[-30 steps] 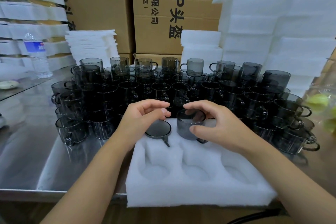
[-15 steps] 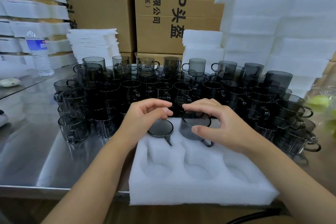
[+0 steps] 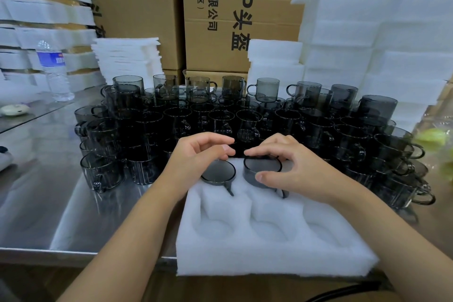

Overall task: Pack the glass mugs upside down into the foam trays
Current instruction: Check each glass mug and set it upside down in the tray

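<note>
**Q:** Where is the foam tray [image 3: 269, 252] lying?

**A:** It is resting at the near edge of the steel table [image 3: 49, 191], directly in front of the person. Its front row of three pockets is facing up unfilled.

**Q:** Which mugs are sitting in it?

**A:** Two, both base-up in the back row. The first mug [image 3: 218, 173] is sitting deep in the back-left pocket, its handle pointing toward the person. The second mug [image 3: 262, 170] is standing in the back-middle pocket just beside it. It is riding higher, with its grey wall showing above the foam.

**Q:** What are the hands doing?

**A:** The right hand [image 3: 291, 169] is gripping the second mug, with the thumb pressing the near wall and the fingers curling over the far edge of the base. The left hand [image 3: 193, 159] is arching over the first mug with its fingers curled narrow. Whether it is touching the glass cannot be told. The back-right pocket is lying hidden under the right wrist.

**Q:** What is surrounding the tray?

**A:** The loose mugs [image 3: 245, 117], smoky grey and upright, are crowding the table just behind the tray and to both sides of it. Behind them, cardboard boxes [image 3: 232, 19] and foam stacks [image 3: 367, 44] are rising against the back. A water bottle [image 3: 55, 73] is standing at the far left.
</note>
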Tool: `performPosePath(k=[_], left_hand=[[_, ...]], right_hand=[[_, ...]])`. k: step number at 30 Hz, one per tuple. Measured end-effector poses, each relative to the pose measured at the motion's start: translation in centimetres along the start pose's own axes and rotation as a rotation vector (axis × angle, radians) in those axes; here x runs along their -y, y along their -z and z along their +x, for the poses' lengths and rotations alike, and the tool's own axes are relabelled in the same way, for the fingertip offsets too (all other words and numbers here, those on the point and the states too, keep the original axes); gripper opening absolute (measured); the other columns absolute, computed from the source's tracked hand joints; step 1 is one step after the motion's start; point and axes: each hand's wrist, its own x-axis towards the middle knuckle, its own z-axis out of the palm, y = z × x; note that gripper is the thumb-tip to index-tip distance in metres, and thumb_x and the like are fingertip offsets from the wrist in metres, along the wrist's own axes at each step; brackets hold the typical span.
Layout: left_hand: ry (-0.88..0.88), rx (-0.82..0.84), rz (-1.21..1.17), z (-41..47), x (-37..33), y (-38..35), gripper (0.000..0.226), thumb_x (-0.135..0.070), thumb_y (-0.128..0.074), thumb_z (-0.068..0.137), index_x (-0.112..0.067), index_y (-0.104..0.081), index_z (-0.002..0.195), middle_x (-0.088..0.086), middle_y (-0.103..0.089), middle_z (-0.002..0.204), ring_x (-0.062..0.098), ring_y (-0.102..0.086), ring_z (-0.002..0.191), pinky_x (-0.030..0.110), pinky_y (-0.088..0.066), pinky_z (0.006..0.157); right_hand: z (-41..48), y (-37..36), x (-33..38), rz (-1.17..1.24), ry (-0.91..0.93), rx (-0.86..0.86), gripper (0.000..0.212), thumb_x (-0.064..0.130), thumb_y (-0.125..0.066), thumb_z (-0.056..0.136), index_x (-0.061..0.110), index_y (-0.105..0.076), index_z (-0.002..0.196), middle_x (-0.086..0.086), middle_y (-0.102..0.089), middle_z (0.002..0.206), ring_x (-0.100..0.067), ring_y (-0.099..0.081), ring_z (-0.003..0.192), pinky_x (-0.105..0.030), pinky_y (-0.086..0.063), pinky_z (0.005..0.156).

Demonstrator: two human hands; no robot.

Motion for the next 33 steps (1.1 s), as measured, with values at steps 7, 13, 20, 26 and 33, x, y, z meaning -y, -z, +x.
performPosePath(k=[7, 13, 20, 26, 33], left_hand=[[-0.004, 0.002, 0.009, -0.1, -0.1, 0.0, 0.022, 0.000, -0.058, 0.088, -0.016, -0.072, 0.090, 0.002, -0.075, 0.082, 0.007, -0.067, 0.075, 0.016, -0.052, 0.075], [0.002, 0.001, 0.001, -0.2, -0.1, 0.0, 0.021, 0.000, -0.058, 0.089, -0.015, -0.072, 0.090, 0.004, -0.075, 0.083, 0.007, -0.067, 0.075, 0.015, -0.052, 0.073], [-0.004, 0.006, 0.004, -0.2, 0.0, 0.1, 0.021, 0.000, -0.057, 0.089, -0.014, -0.072, 0.091, 0.004, -0.075, 0.083, 0.008, -0.067, 0.076, 0.016, -0.051, 0.074], [-0.002, 0.007, 0.003, -0.1, 0.0, 0.1, 0.022, 0.000, -0.057, 0.089, -0.015, -0.073, 0.090, 0.005, -0.075, 0.084, 0.009, -0.067, 0.076, 0.017, -0.052, 0.075], [0.012, 0.000, 0.002, -0.1, 0.0, 0.1, 0.021, -0.001, -0.057, 0.089, -0.014, -0.073, 0.092, 0.006, -0.075, 0.085, 0.010, -0.067, 0.077, 0.017, -0.052, 0.075]], right_hand=[[0.1, 0.1, 0.1, -0.043, -0.012, 0.068, 0.033, 0.025, -0.072, 0.080, 0.040, -0.061, 0.107, 0.016, -0.045, 0.107, 0.000, -0.034, 0.113, -0.010, -0.026, 0.095], [0.0, 0.3, 0.1, -0.055, -0.046, 0.127, 0.034, 0.028, -0.070, 0.082, 0.038, -0.061, 0.113, 0.011, -0.041, 0.099, -0.002, -0.036, 0.109, -0.029, -0.030, 0.102], [0.2, 0.5, -0.6, -0.128, -0.043, 0.212, 0.032, 0.041, -0.068, 0.081, 0.051, -0.055, 0.109, 0.017, -0.039, 0.098, 0.006, -0.032, 0.106, -0.033, -0.025, 0.106], [0.4, 0.8, -0.9, -0.117, -0.042, 0.219, 0.032, 0.046, -0.068, 0.078, 0.051, -0.058, 0.108, 0.023, -0.041, 0.095, 0.008, -0.033, 0.106, -0.032, -0.024, 0.106], [0.3, 1.0, -0.6, -0.082, -0.039, 0.227, 0.045, 0.061, -0.062, 0.062, 0.053, -0.059, 0.107, 0.022, -0.041, 0.091, 0.008, -0.035, 0.101, -0.018, -0.026, 0.093]])
